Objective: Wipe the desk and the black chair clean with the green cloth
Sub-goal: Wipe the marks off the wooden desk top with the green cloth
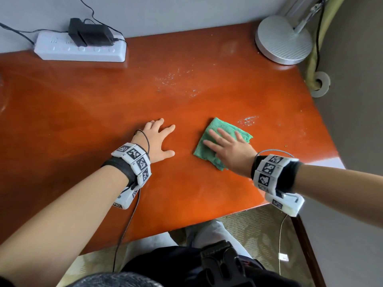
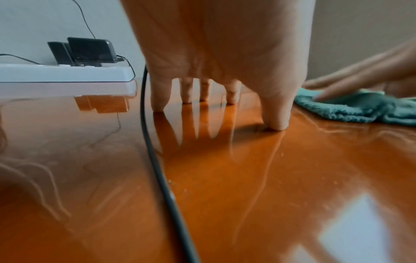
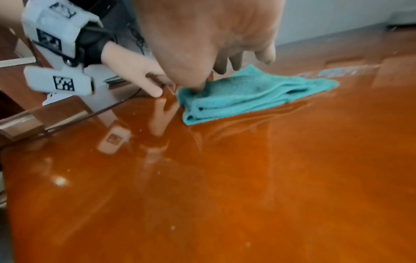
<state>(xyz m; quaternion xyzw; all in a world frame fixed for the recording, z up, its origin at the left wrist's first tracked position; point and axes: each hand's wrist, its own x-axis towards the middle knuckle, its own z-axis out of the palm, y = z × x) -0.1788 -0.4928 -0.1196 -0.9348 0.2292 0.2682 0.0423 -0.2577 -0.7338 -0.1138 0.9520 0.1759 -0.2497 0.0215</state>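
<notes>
Risk, missed dirt: pale crumbs and specks (image 1: pixel 176 80) lie scattered on the glossy orange-brown wooden desk (image 1: pixel 83 104) well beyond the folded green terry cloth (image 1: pixel 222 129), and a smaller patch (image 1: pixel 247 120) sits just past its far corner; a short stroke would likely leave both.
Risk, scattering: a fast sweep toward the right edge could push crumbs onto the floor.
Risk, cloth slipping: the cloth is only pressed, not gripped, so on this slick surface it may bunch up or slide out from under the palm.
Risk, far objects: a long reach could bump the round silver lamp base (image 1: pixel 283 39) or the white power strip with a black adapter (image 1: pixel 79 48) by the wall.
Right hand (image 1: pixel 230 147): palm down on the near half of the cloth, fingers straight and spread, holding nothing, simply pressing it flat.
Left hand (image 1: pixel 158 141): flat on bare desk just left of the cloth, apart from it, fingers splayed with tips on the wood, empty; it looks like a brace.
Cloth position: centre-right of the desk, toward the near edge.
Black chair: not identifiable in any view.
</notes>
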